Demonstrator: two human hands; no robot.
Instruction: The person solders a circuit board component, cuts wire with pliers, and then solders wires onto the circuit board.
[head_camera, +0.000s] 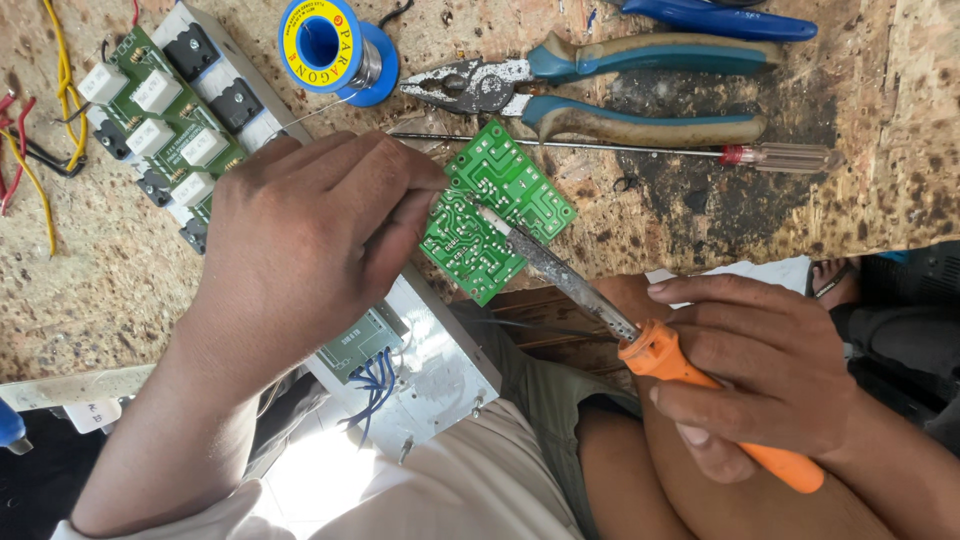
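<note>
A rough chipboard workbench (120, 290), speckled brown and scorched black in patches, spreads beneath both hands. Behind the left hand (300, 250) runs a long pale metal chassis (440, 365), carrying a green board with white block components (165, 120) and black transistors at its far end and a bundle of blue wires (375, 385) at its near end; the hand and wrist cover its middle. The left hand is closed in a pinch, thumb and fingertips gripping the near edge of a small green circuit board (500, 205), a flat square with pale solder traces, held tilted just off the bench edge.

The right hand (765, 375) lies lower, over the person's lap, wrapped round the smooth orange handle of a soldering iron (590, 295); its dull, crusted metal shaft slants up so the tip touches the small board's surface.

Beyond the board lie blue-and-tan-handled pliers (600, 85) and, just nearer, a thin screwdriver with a clear red-tipped handle (780, 156). Above the left hand sits a blue spool of solder wire (335, 45), a strand trailing toward the fingers. Yellow and red wires (50, 130) curl far left.
</note>
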